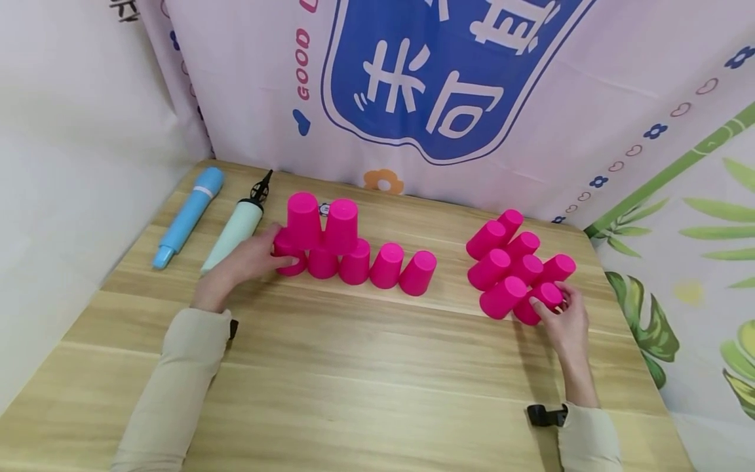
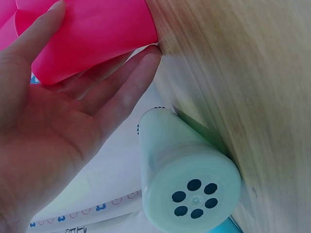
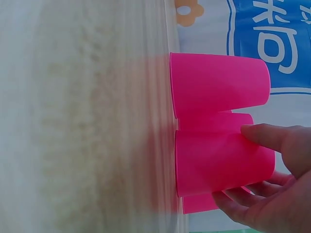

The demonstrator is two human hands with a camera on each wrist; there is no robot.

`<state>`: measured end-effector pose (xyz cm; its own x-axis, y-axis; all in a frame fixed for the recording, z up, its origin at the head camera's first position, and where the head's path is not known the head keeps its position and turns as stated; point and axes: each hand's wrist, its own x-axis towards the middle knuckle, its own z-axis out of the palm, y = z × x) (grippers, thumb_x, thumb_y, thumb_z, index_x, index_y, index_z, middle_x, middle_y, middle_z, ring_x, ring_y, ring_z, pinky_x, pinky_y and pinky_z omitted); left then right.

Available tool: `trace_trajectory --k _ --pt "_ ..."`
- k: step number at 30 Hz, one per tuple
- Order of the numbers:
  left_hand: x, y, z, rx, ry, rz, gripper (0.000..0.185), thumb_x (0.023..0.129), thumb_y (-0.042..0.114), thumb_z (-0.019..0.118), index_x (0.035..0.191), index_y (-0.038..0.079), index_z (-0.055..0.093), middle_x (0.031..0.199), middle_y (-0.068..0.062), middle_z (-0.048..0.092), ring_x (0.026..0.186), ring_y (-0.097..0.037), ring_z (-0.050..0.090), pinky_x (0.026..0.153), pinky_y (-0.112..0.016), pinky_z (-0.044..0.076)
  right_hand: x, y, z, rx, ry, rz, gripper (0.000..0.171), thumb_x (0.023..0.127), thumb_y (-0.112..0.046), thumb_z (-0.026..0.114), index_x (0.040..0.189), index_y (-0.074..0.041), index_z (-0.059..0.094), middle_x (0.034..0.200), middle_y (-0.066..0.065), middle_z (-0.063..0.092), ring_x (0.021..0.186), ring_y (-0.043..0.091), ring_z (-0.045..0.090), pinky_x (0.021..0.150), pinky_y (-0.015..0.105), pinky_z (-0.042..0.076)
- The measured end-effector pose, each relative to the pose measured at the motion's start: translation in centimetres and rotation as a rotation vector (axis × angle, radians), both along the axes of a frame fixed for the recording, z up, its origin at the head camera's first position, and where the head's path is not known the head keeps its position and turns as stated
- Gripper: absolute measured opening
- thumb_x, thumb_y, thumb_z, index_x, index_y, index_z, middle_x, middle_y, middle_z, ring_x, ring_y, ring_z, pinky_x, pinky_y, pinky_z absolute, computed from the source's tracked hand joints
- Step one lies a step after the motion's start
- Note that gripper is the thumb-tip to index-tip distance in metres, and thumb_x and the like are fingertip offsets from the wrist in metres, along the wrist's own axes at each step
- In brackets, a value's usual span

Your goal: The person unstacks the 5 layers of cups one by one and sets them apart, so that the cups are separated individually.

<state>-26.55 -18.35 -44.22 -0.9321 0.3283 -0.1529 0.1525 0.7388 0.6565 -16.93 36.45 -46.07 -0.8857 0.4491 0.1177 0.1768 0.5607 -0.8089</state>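
Both hands have their grip closed round an upside-down, bright pink cup. The left hand (image 1: pixel 250 259) holds the left end cup (image 2: pixel 102 36) of a row, thumb on the near side and fingers behind. Well to the right, the right hand (image 1: pixel 569 321) pinches the front right cup (image 3: pixel 221 160) of a cluster between thumb and fingers; its rim appears to meet the wood-grain worktop (image 1: pixel 377 373), so it does not seem lifted.

The row is five cups long, side by side. Two upper cups (image 1: pixel 341 226) stand on its left end, bridging the first three. That second layer looks only part done, with nothing standing over the fourth and fifth cups. Eight cups, counting the pinched one, make up the cluster (image 1: pixel 489 269) and seem to be what is left to place, so the stacking is probably less than half done.

Beside the left hand lies a pale green pump (image 1: pixel 238 226) with a black nozzle; farther left, a blue tube (image 1: pixel 190 217). Behind the worktop hangs a printed curtain (image 1: pixel 248 85).
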Motion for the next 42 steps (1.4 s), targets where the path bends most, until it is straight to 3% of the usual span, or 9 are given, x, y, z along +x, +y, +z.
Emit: trace_trajectory --k 8,23,29,32,36,42 --pt "0.2 -0.1 -0.1 0.007 -0.008 0.001 0.061 0.091 0.028 0.066 0.134 -0.002 0.035 0.122 -0.022 0.057 0.109 -0.037 0.056 0.094 -0.053 0.045 -0.1 -0.2 -0.1 -0.004 -0.004 0.008 0.065 0.086 -0.011 0.071 0.139 0.001 0.037 0.134 0.020 0.051 0.119 0.031 0.051 0.090 0.016 0.045" --pt "0.2 -0.2 -0.2 -0.001 -0.014 0.005 0.062 0.091 0.031 0.066 0.134 -0.001 0.034 0.122 -0.021 0.056 0.108 -0.037 0.056 0.093 -0.053 0.045 -0.1 -0.2 -0.2 -0.017 -0.008 0.006 0.068 0.087 -0.012 0.071 0.143 -0.001 0.034 0.137 0.018 0.048 0.121 0.032 0.049 0.097 0.030 0.045" --pt "0.1 0.0 -0.3 -0.008 -0.016 0.002 0.062 0.091 0.032 0.066 0.133 0.000 0.035 0.120 -0.020 0.056 0.107 -0.036 0.056 0.092 -0.052 0.046 1.2 -0.5 1.7 0.043 0.096 -0.043 0.069 0.088 -0.017 0.070 0.145 -0.004 0.034 0.139 0.017 0.048 0.127 0.033 0.046 0.103 0.044 0.039" --pt "-0.1 0.0 -0.2 -0.005 -0.017 0.006 0.062 0.091 0.032 0.066 0.134 0.000 0.034 0.121 -0.020 0.056 0.107 -0.036 0.056 0.092 -0.052 0.046 1.5 -1.7 3.3 0.109 0.189 -0.043 0.064 0.089 -0.020 0.070 0.143 -0.005 0.038 0.137 0.014 0.049 0.126 0.029 0.046 0.104 0.042 0.039" --pt "-0.2 0.0 -0.1 -0.002 -0.017 0.012 0.062 0.091 0.031 0.067 0.134 0.001 0.034 0.121 -0.020 0.056 0.107 -0.036 0.056 0.092 -0.052 0.047 1.4 -4.6 5.2 0.135 0.285 0.053 0.057 0.090 -0.021 0.068 0.141 -0.008 0.043 0.136 0.009 0.050 0.125 0.024 0.046 0.104 0.037 0.040" --pt "-0.1 0.0 -0.1 -0.009 -0.013 0.013 0.060 0.091 0.030 0.067 0.132 0.000 0.035 0.119 -0.020 0.057 0.106 -0.035 0.056 0.091 -0.051 0.047 -0.4 -11.1 6.4 0.083 0.381 0.325 0.053 0.089 -0.009 0.069 0.137 -0.005 0.048 0.133 0.009 0.054 0.122 0.023 0.050 0.100 0.029 0.044"
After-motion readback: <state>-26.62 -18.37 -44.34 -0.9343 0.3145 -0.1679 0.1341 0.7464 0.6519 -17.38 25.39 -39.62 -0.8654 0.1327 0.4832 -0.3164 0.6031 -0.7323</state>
